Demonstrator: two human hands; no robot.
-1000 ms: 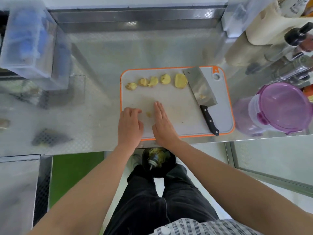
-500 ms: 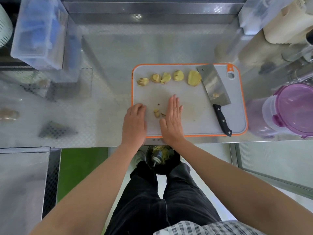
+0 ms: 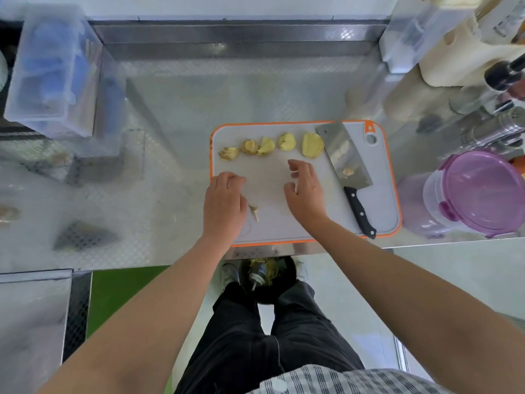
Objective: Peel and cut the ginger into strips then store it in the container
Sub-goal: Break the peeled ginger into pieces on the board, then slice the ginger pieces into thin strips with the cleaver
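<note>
While both of your hands sit low over the near half of a white, orange-rimmed cutting board at the centre of the frame, the ginger lies above them in a row of five yellowish chunks. The row runs left to right along the board's top edge.

Your right hand is palm down just below the right end of that row. Its grip is apart, fingers spread and loosely bent, holding nothing. Your left hand is knuckles up at the board's left edge with its fingers curled under. I cannot tell whether that grip holds anything. A small scrap lies on the board just beside its thumb.

To the right of your right hand lies a cleaver. Its long axis slants from upper left to lower right, and the black handle ends near the board's lower right corner. Your right hand is the nearer one to both the handle and the largest chunks.

Bare board lies between your hands, probably room enough for slicing. The purple-lidded container stands on the steel worktop just right of the board, shut. A bin sits below the worktop's near edge.
</note>
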